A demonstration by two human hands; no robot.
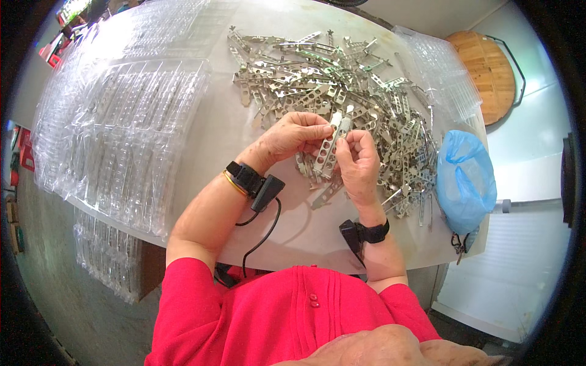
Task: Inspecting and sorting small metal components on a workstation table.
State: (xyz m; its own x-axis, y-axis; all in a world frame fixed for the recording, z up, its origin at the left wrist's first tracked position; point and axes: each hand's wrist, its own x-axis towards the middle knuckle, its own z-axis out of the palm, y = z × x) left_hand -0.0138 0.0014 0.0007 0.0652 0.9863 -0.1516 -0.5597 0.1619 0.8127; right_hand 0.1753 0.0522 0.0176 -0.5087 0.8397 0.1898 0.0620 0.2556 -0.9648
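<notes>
Between my hands, above the near edge of the pile, is a flat metal strip with a row of round holes [326, 155]. My left hand [295, 135] pinches its upper left side between thumb and fingers. From the right, my right hand [359, 160] is closed on the same strip or one lying against it; the overlap keeps me from telling how many pieces there are. A loose heap of similar perforated metal strips [305, 79] spreads over the table just beyond both hands. One more strip [328, 193] lies below my fingers.
Stacked clear plastic trays [137, 110] cover the left side of the white table [213, 146]. More clear trays [442, 76] lie at the far right. A blue plastic bag [466, 180] sits on the right edge. A round wooden board [482, 76] leans behind it. A black cable [271, 226] hangs from my left wrist.
</notes>
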